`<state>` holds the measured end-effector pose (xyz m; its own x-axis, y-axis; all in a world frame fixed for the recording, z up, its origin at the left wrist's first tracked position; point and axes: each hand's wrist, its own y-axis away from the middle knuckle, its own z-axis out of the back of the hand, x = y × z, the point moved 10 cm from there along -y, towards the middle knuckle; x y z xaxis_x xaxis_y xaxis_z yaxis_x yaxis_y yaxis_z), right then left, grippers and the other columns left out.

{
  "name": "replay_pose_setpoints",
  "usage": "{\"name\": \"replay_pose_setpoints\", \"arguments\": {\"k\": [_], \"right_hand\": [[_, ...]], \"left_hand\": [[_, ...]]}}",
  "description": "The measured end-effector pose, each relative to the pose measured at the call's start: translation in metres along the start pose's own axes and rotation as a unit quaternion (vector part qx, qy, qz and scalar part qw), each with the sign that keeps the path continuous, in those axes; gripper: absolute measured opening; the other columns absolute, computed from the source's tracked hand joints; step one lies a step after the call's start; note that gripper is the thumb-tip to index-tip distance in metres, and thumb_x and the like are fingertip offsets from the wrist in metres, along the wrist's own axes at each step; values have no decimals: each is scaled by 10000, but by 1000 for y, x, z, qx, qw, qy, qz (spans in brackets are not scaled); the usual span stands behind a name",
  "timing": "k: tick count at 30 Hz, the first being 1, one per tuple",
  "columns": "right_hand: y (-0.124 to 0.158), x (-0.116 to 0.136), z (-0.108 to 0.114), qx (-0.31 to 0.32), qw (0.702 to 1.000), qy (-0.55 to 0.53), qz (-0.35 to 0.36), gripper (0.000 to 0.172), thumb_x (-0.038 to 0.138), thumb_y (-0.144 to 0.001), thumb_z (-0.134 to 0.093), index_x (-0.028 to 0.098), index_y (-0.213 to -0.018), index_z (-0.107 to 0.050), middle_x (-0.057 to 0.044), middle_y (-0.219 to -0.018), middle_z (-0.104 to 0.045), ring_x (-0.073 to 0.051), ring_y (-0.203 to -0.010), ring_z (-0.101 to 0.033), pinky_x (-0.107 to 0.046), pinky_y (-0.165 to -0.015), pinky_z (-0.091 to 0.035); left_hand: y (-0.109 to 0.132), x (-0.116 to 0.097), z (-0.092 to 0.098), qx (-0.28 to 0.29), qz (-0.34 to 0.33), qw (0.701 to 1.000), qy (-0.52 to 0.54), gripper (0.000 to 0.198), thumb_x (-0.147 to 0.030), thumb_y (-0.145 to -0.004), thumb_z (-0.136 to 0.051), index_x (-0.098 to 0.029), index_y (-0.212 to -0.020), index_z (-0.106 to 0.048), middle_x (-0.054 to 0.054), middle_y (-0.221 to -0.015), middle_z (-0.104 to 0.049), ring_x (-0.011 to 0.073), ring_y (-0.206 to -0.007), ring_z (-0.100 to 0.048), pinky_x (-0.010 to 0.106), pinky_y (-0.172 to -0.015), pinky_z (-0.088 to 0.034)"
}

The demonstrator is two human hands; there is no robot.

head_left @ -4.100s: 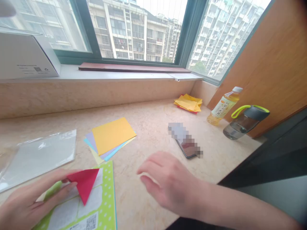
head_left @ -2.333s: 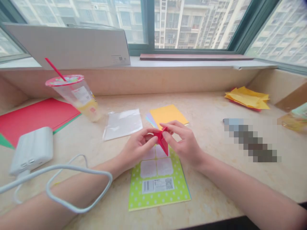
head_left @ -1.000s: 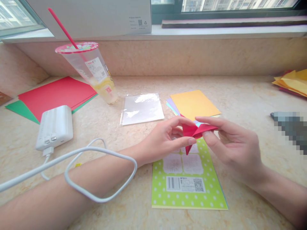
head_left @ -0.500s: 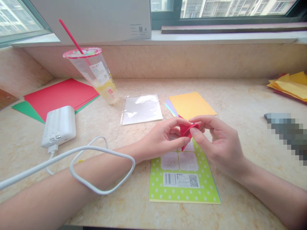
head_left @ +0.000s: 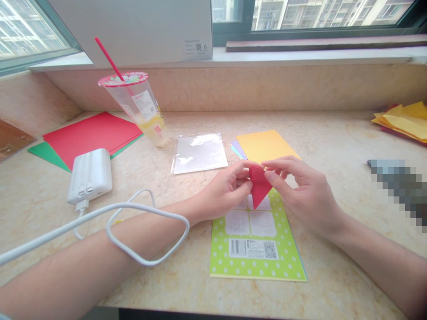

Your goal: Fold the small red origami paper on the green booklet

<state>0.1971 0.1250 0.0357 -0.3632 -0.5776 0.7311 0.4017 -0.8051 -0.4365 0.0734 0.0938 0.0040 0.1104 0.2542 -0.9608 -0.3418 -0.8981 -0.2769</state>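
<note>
A small piece of folded red paper is held up between both hands, its point hanging downward. My left hand pinches its left side, thumb in front and fingers behind. At its upper right corner, the thumb and fingertips of my right hand close on the edge. Beneath the hands lies a green booklet with white dots, a barcode label and pale panels; its upper part is covered by the hands and paper. Just behind the fingers is a stack of coloured paper sheets, orange on top.
A clear plastic packet lies left of the stack. A drink cup with a straw stands behind a white power bank, whose cable loops over my left forearm. Red sheets lie far left, yellow paper far right.
The red paper has been turned so a broad flat face shows, where folded edges showed before. My left thumb has drawn back leftward. The view has shifted slightly.
</note>
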Motion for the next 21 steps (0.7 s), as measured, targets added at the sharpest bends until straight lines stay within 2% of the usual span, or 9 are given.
{"name": "replay_pose_setpoints", "arguments": {"k": [4,7,11,17,21], "right_hand": [[1,-4,-5,16,1000,-9,-15,172,274,-942,-689,252,-1101,-749,1,-862,-754,-172,-738,-663,-341,-711,-529],[1,-6,-5,20,999,-13,-23,187,302,-937,-703,259,-1110,-759,5,-847,-752,-174,-732,-659,-340,-703,-528],[1,-6,-5,21,999,-15,-26,205,315,-936,-705,271,-1126,-766,6,-848,-758,-177,-731,-661,-344,-699,-528],[5,-7,-6,40,999,-17,-31,217,313,-937,-694,285,-1139,-768,-10,-888,-777,-194,-763,-687,-354,-692,-555],[10,-5,-11,65,997,-30,-30,192,283,-955,-657,283,-1108,-773,-32,-1006,-797,-218,-889,-730,-374,-763,-593]], "left_hand": [[1,0,-1,3,3,1000,5,238,-150,-990,-527,-182,-1225,-506,72,-1028,-715,155,-904,-711,263,-783,-544],[2,0,1,-6,5,1000,-9,176,-206,-1036,-496,-176,-1208,-507,56,-966,-705,149,-863,-712,256,-756,-553],[0,-1,4,-18,-1,999,-36,147,-190,-1054,-439,-178,-1186,-502,25,-865,-693,145,-817,-727,261,-760,-575],[6,-5,6,-42,-6,989,-143,188,-192,-1049,-447,-173,-1229,-496,46,-864,-726,156,-735,-726,243,-624,-561],[11,-15,9,-83,-49,962,-254,270,-168,-1001,-538,-193,-1269,-513,58,-999,-738,184,-899,-726,329,-818,-579]]}}
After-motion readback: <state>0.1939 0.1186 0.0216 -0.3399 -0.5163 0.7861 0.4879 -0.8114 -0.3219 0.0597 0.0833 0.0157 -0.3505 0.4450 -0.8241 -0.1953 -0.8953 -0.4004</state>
